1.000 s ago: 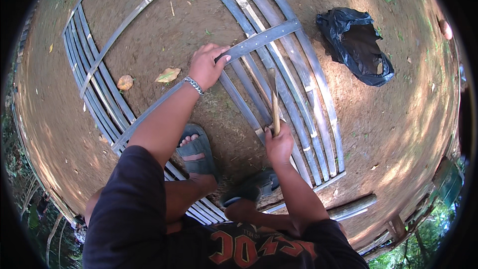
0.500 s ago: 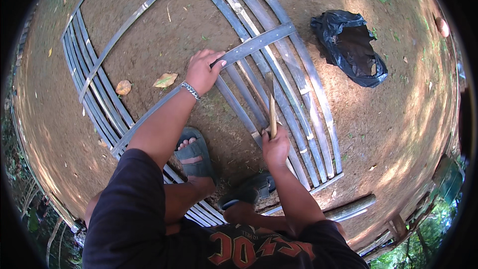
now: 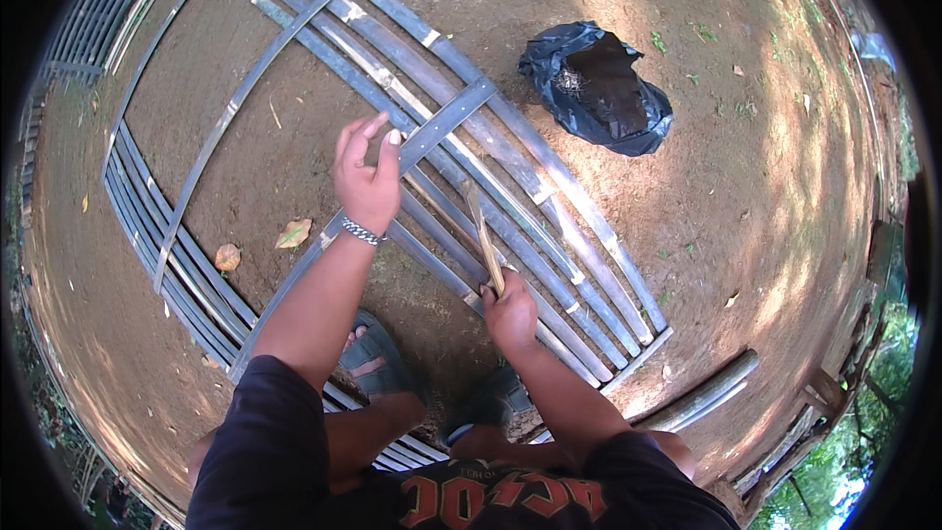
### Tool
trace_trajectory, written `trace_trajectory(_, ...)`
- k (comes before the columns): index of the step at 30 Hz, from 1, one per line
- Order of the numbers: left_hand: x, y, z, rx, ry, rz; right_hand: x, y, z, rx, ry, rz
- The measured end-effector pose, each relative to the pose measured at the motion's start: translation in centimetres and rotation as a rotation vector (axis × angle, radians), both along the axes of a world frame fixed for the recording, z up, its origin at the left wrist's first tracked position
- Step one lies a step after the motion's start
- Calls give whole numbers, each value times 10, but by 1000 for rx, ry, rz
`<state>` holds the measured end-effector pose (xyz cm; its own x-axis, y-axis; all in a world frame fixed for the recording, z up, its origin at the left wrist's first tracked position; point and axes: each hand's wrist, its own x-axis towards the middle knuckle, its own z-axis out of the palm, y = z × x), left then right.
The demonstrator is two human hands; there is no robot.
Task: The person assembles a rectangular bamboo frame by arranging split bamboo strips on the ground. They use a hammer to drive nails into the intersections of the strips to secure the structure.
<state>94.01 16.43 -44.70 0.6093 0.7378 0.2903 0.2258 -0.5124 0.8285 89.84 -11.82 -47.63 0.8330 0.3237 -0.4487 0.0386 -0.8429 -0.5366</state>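
dirt ground (image 3: 294,118), bare and brown, fills most of the view, with sun patches at the right.

slat frame (image 3: 549,186): long grey bamboo strips lying flat on the ground, running from upper left to lower right in a tight bundle, with more strips curving down the left side. cross strip (image 3: 446,123) lies over the bundle at an angle, just right of the left hand.

black bag (image 3: 599,88) sits on the ground right of the frame, well apart from both hands, crumpled, mouth open upward.

person squats at the lower edge, dark shirt, forearms coming up into view. sandal (image 3: 378,363) on one foot rests on the strips near the lower middle.

left hand (image 3: 365,177): raised above the frame, fingers spread and slightly curled, holding nothing; a metal bracelet (image 3: 360,231) at the wrist. it is near the end of the cross strip, contact cannot be told.

right hand (image 3: 510,314): fist closed around the lower end of a stick (image 3: 483,236), thin and pale brown, pointing up and slightly left over the strips. its upper end lies over the bundle, between the two hands.

dry leaves (image 3: 292,233) lie on the ground left of the left forearm.
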Motion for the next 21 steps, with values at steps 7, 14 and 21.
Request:
trace_trajectory(7, 178, -59, 80, 180, 72, -808, 1, -14, -14, -44, 35, 21)
trace_trajectory(14, 263, -65, 14, 657, 687, -982, 6, -7, -6, -15, 87, 42)
trace_trajectory(21, 263, -59, -12, 784, 765, -1010, 7, -7, -5, 25, 69, 25)
